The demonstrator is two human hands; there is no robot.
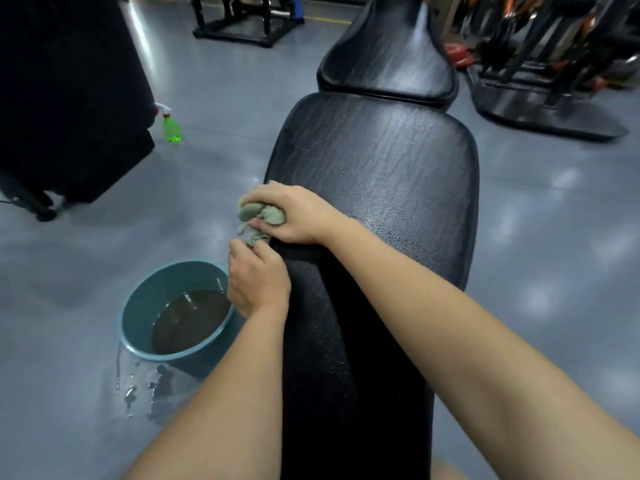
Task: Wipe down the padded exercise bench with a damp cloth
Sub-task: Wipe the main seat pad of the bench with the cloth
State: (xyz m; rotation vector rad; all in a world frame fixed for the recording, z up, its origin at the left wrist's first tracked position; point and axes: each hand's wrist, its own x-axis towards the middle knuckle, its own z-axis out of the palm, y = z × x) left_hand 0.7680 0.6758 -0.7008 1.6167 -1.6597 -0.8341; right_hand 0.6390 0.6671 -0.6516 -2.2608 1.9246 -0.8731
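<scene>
- A person leans over a black padded exercise bench [374,188] on a gym floor, both bare arms reaching to the pad's left edge.
- The right hand [294,216] clenches a bunched, grey-green cloth [263,214], its fingers curled over the top of the wad and its thumb tucked beneath.
- The left hand [258,280], just below, pinches the cloth's dangling tail between thumb and fingertips, where the tail hangs over the side of the pad.
- The cloth sits at the bench's left edge, about midway along the long pad; a wet sheen shows on the upholstery near the right wrist.
- A 2nd, narrower pad [388,53] continues beyond the first, separated by a gap.
- On the floor left of the bench stands a teal basin [138,317] of murky water, with a puddle [138,386] spilled in front of it.
- Farther off, a green spray bottle [171,126] stands beside a large black pad [65,98]; dark equipment frames [547,81] fill the background.
</scene>
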